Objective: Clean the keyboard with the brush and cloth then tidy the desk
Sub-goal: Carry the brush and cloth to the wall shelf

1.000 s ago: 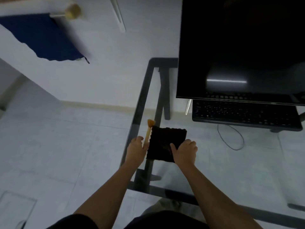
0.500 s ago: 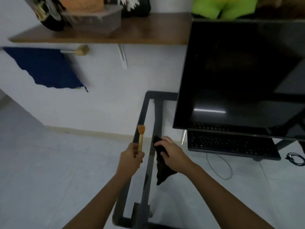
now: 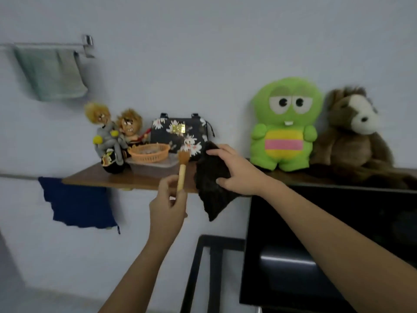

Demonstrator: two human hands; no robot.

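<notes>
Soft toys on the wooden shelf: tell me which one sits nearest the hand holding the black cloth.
The green plush monster, just right of the right hand; the brown plush animal and dolls sit farther away.

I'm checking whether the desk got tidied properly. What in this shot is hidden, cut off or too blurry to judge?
- Keyboard: not in the head view at all; the monitor fills the lower right.
- Desk: only a corner of its dark frame shows, cut by the bottom edge.
- Orange basket: contents too blurred to name.
- Shelf: the middle is hidden behind the cloth and right hand.
</notes>
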